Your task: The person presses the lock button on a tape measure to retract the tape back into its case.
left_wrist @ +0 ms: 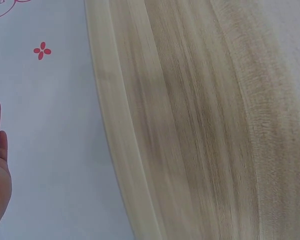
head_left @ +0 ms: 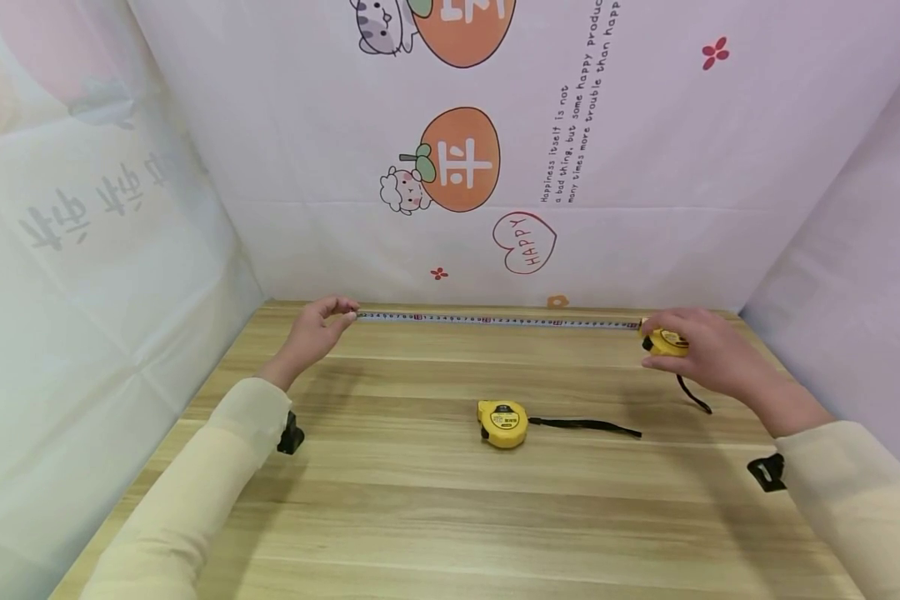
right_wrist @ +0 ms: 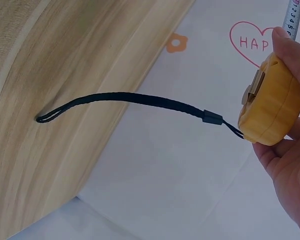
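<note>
Yellow, rounded-case tape measure [head_left: 669, 343] with a black looped strap [right_wrist: 140, 98], grasped by the right hand [head_left: 708, 352] near the tabletop's far right. White, number-printed blade [head_left: 495, 322] runs out of the case to the left hand [head_left: 320, 332], which pinches its end. Second yellow, round-cased tape measure [head_left: 505, 425] with black strap [head_left: 585, 426] lies mid-table on pale wood-grain tabletop [head_left: 420, 525].

Yel./blk on held tape measure [head_left: 666, 343] & loose tape measure [head_left: 506, 427]; blk on straps [right_wrist: 140, 99]; wht w/ red/blk nos. on blade [head_left: 525, 322]; lt-brn woodgrain on table [head_left: 420, 517]; red/orange prints on off-wht backdrop [head_left: 307, 125].
</note>
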{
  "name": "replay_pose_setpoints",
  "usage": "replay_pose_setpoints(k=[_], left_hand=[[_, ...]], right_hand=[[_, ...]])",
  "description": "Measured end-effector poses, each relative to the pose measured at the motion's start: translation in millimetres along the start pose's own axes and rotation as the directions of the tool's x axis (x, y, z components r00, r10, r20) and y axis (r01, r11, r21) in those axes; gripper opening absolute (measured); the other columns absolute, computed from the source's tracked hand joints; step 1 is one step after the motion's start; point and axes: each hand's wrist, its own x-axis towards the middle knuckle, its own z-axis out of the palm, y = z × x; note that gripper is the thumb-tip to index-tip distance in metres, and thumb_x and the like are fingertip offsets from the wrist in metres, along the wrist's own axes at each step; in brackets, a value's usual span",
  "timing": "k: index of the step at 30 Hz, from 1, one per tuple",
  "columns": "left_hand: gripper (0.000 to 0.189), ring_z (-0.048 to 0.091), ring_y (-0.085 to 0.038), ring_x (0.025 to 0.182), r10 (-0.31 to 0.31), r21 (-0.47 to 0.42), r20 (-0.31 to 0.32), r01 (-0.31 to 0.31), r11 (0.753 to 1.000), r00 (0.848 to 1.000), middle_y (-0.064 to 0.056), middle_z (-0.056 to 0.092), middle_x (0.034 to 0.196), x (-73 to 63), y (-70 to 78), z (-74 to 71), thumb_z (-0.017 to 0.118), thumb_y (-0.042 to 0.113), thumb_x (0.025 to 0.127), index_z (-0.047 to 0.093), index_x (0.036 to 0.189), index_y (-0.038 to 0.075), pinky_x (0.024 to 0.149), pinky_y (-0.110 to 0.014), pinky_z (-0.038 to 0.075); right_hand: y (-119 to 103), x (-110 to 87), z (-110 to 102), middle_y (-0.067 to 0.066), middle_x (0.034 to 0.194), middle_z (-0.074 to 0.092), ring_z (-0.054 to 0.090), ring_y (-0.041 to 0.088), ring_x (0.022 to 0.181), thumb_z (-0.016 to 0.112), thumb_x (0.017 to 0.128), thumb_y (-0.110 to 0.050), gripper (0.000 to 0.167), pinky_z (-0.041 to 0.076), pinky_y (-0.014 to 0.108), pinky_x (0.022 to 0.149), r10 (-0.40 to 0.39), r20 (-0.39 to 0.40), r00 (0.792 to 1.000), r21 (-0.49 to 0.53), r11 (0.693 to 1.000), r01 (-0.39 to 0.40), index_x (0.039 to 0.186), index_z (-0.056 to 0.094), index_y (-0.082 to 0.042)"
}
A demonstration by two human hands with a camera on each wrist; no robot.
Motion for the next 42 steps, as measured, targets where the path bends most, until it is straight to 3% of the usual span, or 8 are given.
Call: replay_pose_setpoints(k=[7, 20, 33, 42], left_hand=[[0.023, 0.052, -0.031, 0.118, -0.004, 0.010, 0.014, 0.004, 1.000, 1.000, -0.013, 0.062, 0.116, 0.0, 1.5, 0.1, 0.055, 0.019, 0.101, 0.062, 0.118, 0.005, 0.095, -0.052, 0.044], [0.023, 0.051, -0.030, 0.119, -0.003, 0.001, 0.029, 0.003, 1.000, 1.000, -0.011, 0.061, 0.116, -0.1, 3.2, 0.2, 0.054, 0.020, 0.102, 0.062, 0.118, 0.005, 0.097, -0.052, 0.042], [0.022, 0.052, -0.030, 0.118, 0.001, 0.012, 0.025, -0.001, 1.000, 1.000, -0.011, 0.061, 0.116, -0.3, -0.2, 0.1, 0.054, 0.020, 0.102, 0.062, 0.117, 0.006, 0.095, -0.051, 0.044], [0.022, 0.052, -0.029, 0.118, 0.009, 0.036, 0.015, -0.010, 0.999, 1.000, -0.012, 0.062, 0.115, -0.9, -1.3, 1.1, 0.054, 0.019, 0.101, 0.062, 0.117, 0.006, 0.093, -0.050, 0.045]], right_hand=[[-1.0, -0.6, -1.1, 0.002, 0.099, 0.066, 0.060, 0.026, 0.082, 0.088, 0.068, -0.015, 0.036, 0.046, 0.048, 0.072, -0.059, -0.002, 0.998, -0.038, 0.998, 0.059, 0.096, 0.065, -0.019], [-0.4, 0.4, -1.2, -0.006, 0.091, 0.065, 0.050, 0.006, 0.066, 0.092, 0.060, -0.018, 0.039, 0.044, 0.036, 0.062, -0.171, -0.029, 0.985, -0.033, 0.985, 0.170, 0.087, 0.064, -0.019], [-3.9, -2.1, -1.3, 0.000, 0.095, 0.066, 0.057, 0.020, 0.078, 0.091, 0.062, -0.016, 0.037, 0.044, 0.046, 0.072, -0.120, -0.018, 0.993, -0.032, 0.992, 0.120, 0.087, 0.064, -0.020], [-2.2, -0.5, 1.7, -0.003, 0.089, 0.064, 0.052, 0.017, 0.072, 0.092, 0.058, -0.012, 0.041, 0.042, 0.045, 0.070, -0.190, -0.069, 0.979, -0.048, 0.981, 0.187, 0.084, 0.062, -0.022]])
